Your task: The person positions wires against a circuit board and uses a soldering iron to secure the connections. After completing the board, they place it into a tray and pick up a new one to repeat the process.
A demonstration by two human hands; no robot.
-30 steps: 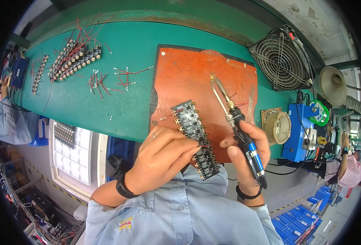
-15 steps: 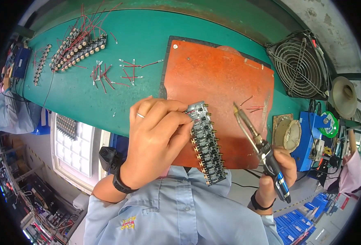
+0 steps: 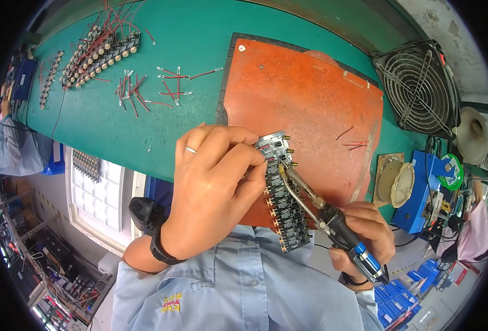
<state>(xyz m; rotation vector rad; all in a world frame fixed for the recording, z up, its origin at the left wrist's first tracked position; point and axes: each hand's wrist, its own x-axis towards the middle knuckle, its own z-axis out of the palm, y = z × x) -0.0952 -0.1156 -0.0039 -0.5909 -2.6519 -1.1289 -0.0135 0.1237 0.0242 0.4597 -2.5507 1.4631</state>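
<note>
My left hand (image 3: 213, 176), with a ring and a dark wristband, is closed at the upper left edge of a long strip of small circuit boards (image 3: 288, 212). A short bit of red wire shows at its pinched fingertips, which partly hide the strip's top end. The strip slants down past the front edge of the orange mat (image 3: 304, 99). My right hand (image 3: 368, 237) is wrapped round a soldering iron (image 3: 340, 229) with a black and blue handle and a thin metal feed tube alongside. Its tip reaches the strip's upper part, just beside my left fingertips; exact contact cannot be made out.
Loose red wires (image 3: 133, 91) lie on the green table (image 3: 183, 33), near a pile of wired board strips (image 3: 100, 58). A black fan (image 3: 417, 91), a round cleaning pad in a holder (image 3: 395, 182) and a blue solder feeder (image 3: 415, 193) stand at right.
The soldering iron has swung left and down, from above the mat onto the board strip. My left hand keeps its grip on the strip; the whole view has shifted slightly.
</note>
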